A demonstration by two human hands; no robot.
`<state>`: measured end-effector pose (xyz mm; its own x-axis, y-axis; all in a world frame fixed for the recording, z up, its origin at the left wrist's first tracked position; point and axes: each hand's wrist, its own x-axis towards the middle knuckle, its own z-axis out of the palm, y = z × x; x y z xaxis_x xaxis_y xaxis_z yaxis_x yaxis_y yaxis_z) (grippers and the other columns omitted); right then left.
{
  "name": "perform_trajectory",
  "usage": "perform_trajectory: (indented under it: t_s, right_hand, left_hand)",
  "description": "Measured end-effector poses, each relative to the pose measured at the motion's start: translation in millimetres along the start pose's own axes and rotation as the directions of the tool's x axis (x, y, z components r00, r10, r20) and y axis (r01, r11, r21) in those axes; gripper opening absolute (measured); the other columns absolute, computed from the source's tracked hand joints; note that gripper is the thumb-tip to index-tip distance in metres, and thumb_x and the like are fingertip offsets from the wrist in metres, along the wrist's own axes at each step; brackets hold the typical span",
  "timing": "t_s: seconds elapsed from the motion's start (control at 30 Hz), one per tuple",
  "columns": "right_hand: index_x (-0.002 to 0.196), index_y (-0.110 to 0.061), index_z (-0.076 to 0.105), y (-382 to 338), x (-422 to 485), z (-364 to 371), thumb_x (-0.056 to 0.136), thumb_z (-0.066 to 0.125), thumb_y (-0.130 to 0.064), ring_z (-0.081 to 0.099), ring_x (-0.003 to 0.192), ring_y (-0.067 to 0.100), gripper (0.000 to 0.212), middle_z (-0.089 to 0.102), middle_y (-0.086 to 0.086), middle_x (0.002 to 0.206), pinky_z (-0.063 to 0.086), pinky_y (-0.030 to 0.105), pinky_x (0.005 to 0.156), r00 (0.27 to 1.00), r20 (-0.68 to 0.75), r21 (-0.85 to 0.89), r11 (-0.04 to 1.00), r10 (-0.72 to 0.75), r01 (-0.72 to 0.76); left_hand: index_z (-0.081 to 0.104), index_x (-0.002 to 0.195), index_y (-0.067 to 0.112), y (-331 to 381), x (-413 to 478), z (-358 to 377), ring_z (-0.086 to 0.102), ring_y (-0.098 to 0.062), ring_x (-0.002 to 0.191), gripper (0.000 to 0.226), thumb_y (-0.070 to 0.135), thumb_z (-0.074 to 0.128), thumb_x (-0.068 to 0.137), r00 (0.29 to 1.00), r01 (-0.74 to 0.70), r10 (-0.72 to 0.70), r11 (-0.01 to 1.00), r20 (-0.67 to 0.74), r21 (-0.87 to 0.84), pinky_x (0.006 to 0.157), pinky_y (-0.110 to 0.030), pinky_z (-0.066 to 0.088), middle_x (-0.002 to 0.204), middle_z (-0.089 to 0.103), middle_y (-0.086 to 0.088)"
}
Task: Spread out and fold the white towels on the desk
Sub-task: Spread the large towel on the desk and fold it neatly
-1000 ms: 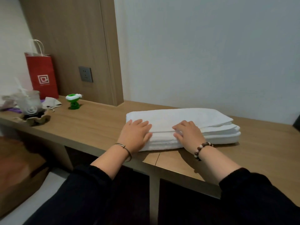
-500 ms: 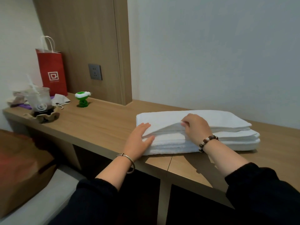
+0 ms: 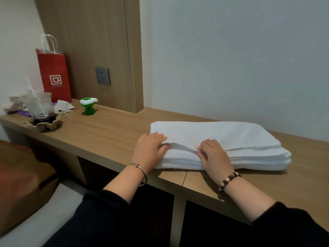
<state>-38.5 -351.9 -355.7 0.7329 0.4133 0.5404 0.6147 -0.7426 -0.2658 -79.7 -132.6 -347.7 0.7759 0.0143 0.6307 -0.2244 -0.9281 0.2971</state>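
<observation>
Wooden desk (image 3: pixel 110 132), front edge: left hand (image 3: pixel 150 151) grips the near-left corner of the top layer of the towels (image 3: pixel 222 138); right hand (image 3: pixel 213 155) pinches that layer's near edge just beside it. Towels lie stacked and folded, right of centre. Advised: separate one layer only, slide the right hand toward the near-right corner, then draw it flat. Cup (image 3: pixel 40 106) and bag (image 3: pixel 54 75) stand well apart from them, far left.
</observation>
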Motion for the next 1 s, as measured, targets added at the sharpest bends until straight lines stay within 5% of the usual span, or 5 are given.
perform_trajectory:
  t_s: [0.17,0.37,0.57,0.7,1.0]
  right_hand:
    - [0.087,-0.016,0.057,-2.0,3.9,2.3,0.093,0.056,-0.018,0.037,0.084,0.008,0.006,0.053,-0.002,0.092,0.033,0.019,0.071,1.000,0.014,-0.049,0.999,0.006,-0.005]
    - [0.100,-0.019,0.059,10.1,11.4,-17.6,0.092,0.057,-0.023,0.043,0.095,0.012,0.009,0.053,-0.003,0.104,0.036,0.021,0.082,0.995,0.098,-0.121,0.993,0.019,-0.007]
    - [0.074,-0.018,0.057,24.1,40.9,-61.6,0.088,0.064,-0.021,0.055,0.093,0.023,0.016,0.055,-0.003,0.082,0.042,0.033,0.079,0.950,0.161,-0.120,0.960,0.269,-0.252]
    - [0.064,-0.021,0.049,13.5,28.8,-59.8,0.085,0.066,-0.016,0.054,0.081,0.021,0.028,0.049,-0.006,0.071,0.036,0.031,0.070,0.977,0.000,-0.129,0.969,0.214,-0.212]
    - [0.081,-0.023,0.041,41.6,-9.2,-23.2,0.095,0.050,-0.030,0.036,0.078,0.012,0.019,0.041,-0.007,0.083,0.031,0.026,0.070,0.997,0.051,-0.250,0.967,0.058,-0.043]
  left_hand:
    - [0.071,0.098,0.007,29.1,13.8,-2.8,0.060,-0.030,0.073,0.027,0.008,0.076,0.072,0.921,-0.388,0.388,0.909,0.030,0.154,0.058,-0.034,0.048,0.085,0.066,-0.010]
    - [0.065,0.085,0.008,50.3,8.8,19.2,0.053,-0.029,0.079,0.004,0.012,0.062,0.085,0.959,-0.267,0.255,0.959,0.123,0.097,0.057,-0.037,0.042,0.087,0.060,-0.009]
    - [0.058,0.091,0.015,49.2,13.7,27.5,0.047,-0.021,0.086,0.011,0.021,0.049,0.094,0.968,-0.210,0.191,0.972,0.164,0.110,0.064,-0.032,0.038,0.094,0.055,-0.002]
    - [0.053,0.087,0.016,47.8,13.0,30.2,0.045,-0.019,0.085,0.014,0.026,0.048,0.095,0.972,-0.195,0.174,0.973,0.158,0.123,0.063,-0.027,0.031,0.091,0.054,-0.001]
    - [0.054,0.080,0.007,50.0,22.3,5.2,0.051,-0.029,0.078,0.007,0.002,0.056,0.084,0.926,-0.347,0.325,0.933,0.191,0.094,0.057,-0.038,0.038,0.081,0.056,-0.009]
